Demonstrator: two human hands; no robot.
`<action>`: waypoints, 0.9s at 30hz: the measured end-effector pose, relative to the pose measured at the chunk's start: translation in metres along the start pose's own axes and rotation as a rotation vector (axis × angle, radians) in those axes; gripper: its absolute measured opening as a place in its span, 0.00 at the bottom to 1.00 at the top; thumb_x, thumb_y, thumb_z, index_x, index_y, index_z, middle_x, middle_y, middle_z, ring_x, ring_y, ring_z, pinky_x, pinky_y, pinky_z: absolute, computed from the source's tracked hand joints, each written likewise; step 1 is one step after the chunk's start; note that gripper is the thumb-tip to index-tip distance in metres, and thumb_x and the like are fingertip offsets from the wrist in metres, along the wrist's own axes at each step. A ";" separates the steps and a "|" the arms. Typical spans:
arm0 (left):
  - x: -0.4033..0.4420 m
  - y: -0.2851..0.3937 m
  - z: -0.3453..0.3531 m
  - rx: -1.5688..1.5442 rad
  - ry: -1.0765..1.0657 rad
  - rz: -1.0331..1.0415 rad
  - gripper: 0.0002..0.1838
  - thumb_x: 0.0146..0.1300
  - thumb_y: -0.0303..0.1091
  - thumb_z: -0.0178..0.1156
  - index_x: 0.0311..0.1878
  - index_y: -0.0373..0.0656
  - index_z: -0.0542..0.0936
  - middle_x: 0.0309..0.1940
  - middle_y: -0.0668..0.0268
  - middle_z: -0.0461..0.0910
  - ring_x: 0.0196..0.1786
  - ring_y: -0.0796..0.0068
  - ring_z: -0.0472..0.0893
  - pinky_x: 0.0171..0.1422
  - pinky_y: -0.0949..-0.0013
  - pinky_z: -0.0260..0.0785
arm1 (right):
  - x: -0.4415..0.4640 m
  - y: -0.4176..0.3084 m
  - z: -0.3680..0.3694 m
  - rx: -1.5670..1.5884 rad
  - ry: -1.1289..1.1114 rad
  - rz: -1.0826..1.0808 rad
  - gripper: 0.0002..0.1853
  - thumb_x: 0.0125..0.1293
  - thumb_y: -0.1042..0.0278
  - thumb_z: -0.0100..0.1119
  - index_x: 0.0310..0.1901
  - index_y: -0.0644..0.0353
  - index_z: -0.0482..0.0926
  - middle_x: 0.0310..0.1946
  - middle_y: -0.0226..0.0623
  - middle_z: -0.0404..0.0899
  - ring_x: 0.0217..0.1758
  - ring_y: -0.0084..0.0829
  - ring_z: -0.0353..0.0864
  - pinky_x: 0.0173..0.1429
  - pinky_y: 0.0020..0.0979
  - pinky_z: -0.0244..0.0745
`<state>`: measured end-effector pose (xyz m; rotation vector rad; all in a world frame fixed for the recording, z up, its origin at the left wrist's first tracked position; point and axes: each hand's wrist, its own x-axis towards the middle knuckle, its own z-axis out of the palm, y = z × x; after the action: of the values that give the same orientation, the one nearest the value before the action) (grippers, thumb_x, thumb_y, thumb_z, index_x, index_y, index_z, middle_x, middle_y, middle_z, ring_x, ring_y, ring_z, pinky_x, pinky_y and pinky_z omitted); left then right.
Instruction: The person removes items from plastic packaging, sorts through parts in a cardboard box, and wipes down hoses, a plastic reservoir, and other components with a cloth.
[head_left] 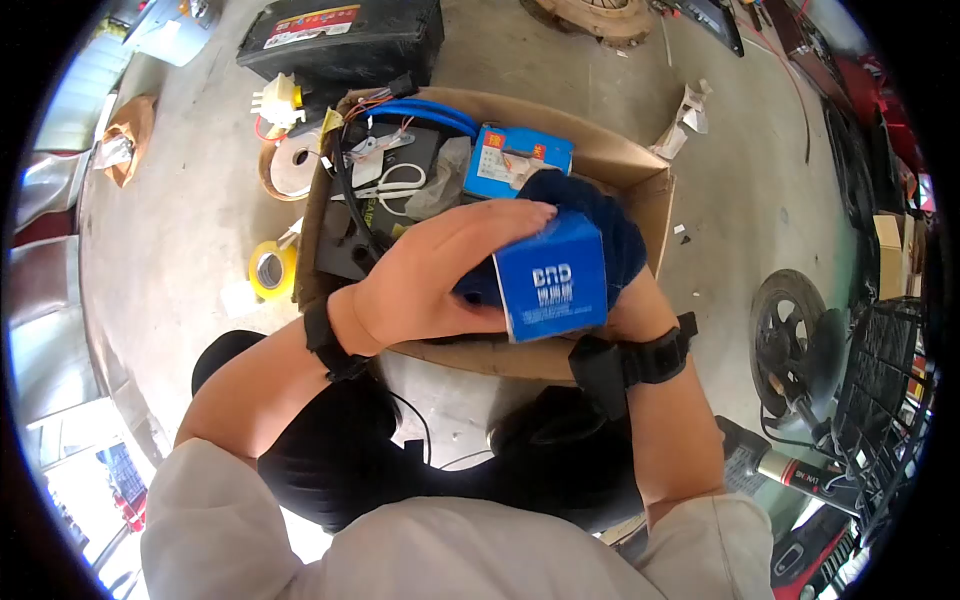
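Above an open cardboard box (655,215), my left hand (430,265) is closed around the left side of a small blue carton (550,275) with white "BND" lettering. A dark blue cloth (615,215) is pressed against the carton's far and right sides. Behind it, my right hand (640,308) is mostly covered by the cloth and carton, and seems to grip the cloth; its fingertips are hidden. In the cardboard box lie white-handled scissors (395,185), a coil of blue tubing (425,112), a clear plastic bag (440,178) and another blue carton (515,160).
Left of the cardboard box are a yellow tape roll (270,270) and a spool (295,168). A black battery-like case (345,45) stands beyond. On the right are a wheel (785,325) and a black wire basket (885,400). Torn cardboard (688,120) lies on the concrete floor.
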<state>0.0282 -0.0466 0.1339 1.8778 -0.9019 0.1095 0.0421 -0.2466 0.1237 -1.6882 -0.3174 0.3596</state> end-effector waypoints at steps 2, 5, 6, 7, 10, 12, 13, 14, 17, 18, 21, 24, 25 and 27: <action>-0.001 -0.005 -0.003 -0.028 -0.044 0.042 0.38 0.39 0.30 0.74 0.58 0.40 0.69 0.57 0.54 0.73 0.58 0.55 0.74 0.62 0.61 0.66 | -0.002 -0.001 -0.001 -0.012 0.003 0.002 0.27 0.45 0.62 0.68 0.49 0.60 0.75 0.41 0.43 0.79 0.44 0.38 0.80 0.48 0.31 0.73; 0.003 -0.009 -0.011 -0.009 -0.074 0.036 0.38 0.39 0.29 0.74 0.58 0.40 0.68 0.57 0.55 0.73 0.58 0.56 0.73 0.63 0.62 0.64 | 0.003 0.000 -0.005 -0.395 -0.045 -0.260 0.27 0.45 0.62 0.68 0.49 0.59 0.75 0.42 0.45 0.79 0.45 0.38 0.80 0.48 0.30 0.74; 0.006 -0.007 -0.015 0.039 -0.063 -0.014 0.38 0.39 0.29 0.73 0.58 0.42 0.68 0.57 0.56 0.72 0.58 0.57 0.73 0.63 0.62 0.65 | 0.004 -0.002 -0.004 -0.420 0.013 -0.252 0.27 0.45 0.63 0.68 0.50 0.59 0.74 0.43 0.45 0.78 0.46 0.40 0.79 0.49 0.32 0.73; 0.010 -0.005 -0.018 0.087 -0.052 -0.064 0.38 0.40 0.29 0.73 0.58 0.43 0.68 0.57 0.58 0.72 0.57 0.57 0.73 0.62 0.63 0.66 | 0.005 -0.006 0.000 -0.445 0.071 -0.243 0.27 0.45 0.63 0.68 0.50 0.58 0.73 0.45 0.46 0.77 0.47 0.42 0.79 0.49 0.33 0.73; 0.022 0.002 -0.027 0.304 0.152 -0.078 0.38 0.38 0.24 0.70 0.58 0.46 0.69 0.57 0.59 0.71 0.59 0.55 0.71 0.62 0.62 0.65 | 0.014 -0.006 0.003 -0.460 0.124 -0.185 0.30 0.45 0.66 0.68 0.53 0.58 0.70 0.48 0.48 0.75 0.49 0.47 0.76 0.52 0.36 0.72; 0.025 0.006 -0.033 0.458 0.069 0.044 0.39 0.36 0.22 0.70 0.58 0.43 0.69 0.57 0.58 0.70 0.61 0.58 0.69 0.64 0.62 0.62 | 0.018 -0.002 0.002 -0.487 0.155 -0.254 0.32 0.44 0.67 0.69 0.54 0.58 0.68 0.49 0.49 0.74 0.51 0.49 0.75 0.52 0.37 0.71; 0.023 0.007 -0.032 0.528 0.024 0.025 0.38 0.36 0.22 0.70 0.58 0.43 0.70 0.57 0.58 0.70 0.60 0.58 0.70 0.64 0.62 0.62 | 0.020 0.003 0.005 -0.485 0.169 -0.302 0.33 0.43 0.68 0.69 0.54 0.59 0.67 0.49 0.48 0.73 0.51 0.49 0.75 0.53 0.37 0.71; 0.021 0.009 -0.031 0.599 -0.022 0.003 0.38 0.36 0.22 0.70 0.57 0.44 0.71 0.56 0.58 0.70 0.59 0.57 0.70 0.63 0.62 0.63 | 0.021 0.008 0.008 -0.484 0.183 -0.350 0.35 0.43 0.68 0.70 0.55 0.59 0.66 0.50 0.48 0.73 0.51 0.48 0.75 0.53 0.38 0.71; 0.018 0.009 -0.026 0.576 -0.022 -0.046 0.37 0.36 0.23 0.71 0.56 0.47 0.72 0.52 0.61 0.72 0.54 0.57 0.73 0.58 0.62 0.67 | 0.017 0.013 0.018 -0.479 0.184 -0.385 0.37 0.42 0.68 0.71 0.57 0.60 0.65 0.52 0.47 0.73 0.52 0.46 0.75 0.55 0.38 0.70; 0.017 0.009 -0.024 0.528 0.002 -0.059 0.37 0.36 0.24 0.71 0.56 0.49 0.73 0.51 0.62 0.73 0.52 0.57 0.74 0.56 0.62 0.68 | 0.016 0.015 0.020 -0.458 0.221 -0.343 0.36 0.42 0.66 0.71 0.56 0.60 0.66 0.50 0.46 0.74 0.52 0.45 0.75 0.55 0.38 0.70; 0.015 0.010 -0.017 0.350 0.117 -0.120 0.36 0.36 0.27 0.73 0.55 0.49 0.74 0.51 0.63 0.74 0.52 0.60 0.75 0.56 0.63 0.69 | 0.013 0.031 0.027 -0.291 0.316 -0.308 0.35 0.40 0.59 0.72 0.52 0.59 0.71 0.45 0.44 0.76 0.49 0.42 0.76 0.53 0.38 0.71; 0.013 0.006 -0.013 0.094 0.205 -0.222 0.33 0.40 0.29 0.75 0.54 0.47 0.75 0.52 0.63 0.75 0.54 0.65 0.76 0.58 0.66 0.69 | 0.017 0.039 0.030 -0.233 0.336 -0.447 0.33 0.37 0.50 0.72 0.47 0.56 0.76 0.38 0.41 0.77 0.43 0.41 0.77 0.49 0.36 0.72; 0.011 0.004 -0.013 -0.067 0.223 -0.280 0.34 0.41 0.29 0.75 0.55 0.46 0.74 0.53 0.62 0.75 0.54 0.66 0.75 0.59 0.66 0.69 | 0.020 0.033 0.024 -0.315 0.320 -0.454 0.33 0.37 0.50 0.72 0.47 0.56 0.76 0.38 0.41 0.77 0.43 0.41 0.77 0.49 0.36 0.72; 0.010 -0.001 -0.012 -0.393 0.259 -0.397 0.34 0.42 0.30 0.75 0.56 0.43 0.73 0.54 0.61 0.74 0.56 0.70 0.74 0.61 0.67 0.69 | 0.020 0.024 0.009 -0.477 0.284 -0.409 0.32 0.38 0.51 0.72 0.47 0.56 0.76 0.38 0.41 0.77 0.43 0.41 0.77 0.49 0.36 0.72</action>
<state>0.0401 -0.0415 0.1433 1.5921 -0.3327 -0.0636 0.0569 -0.2340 0.0981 -2.0491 -0.5540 -0.2811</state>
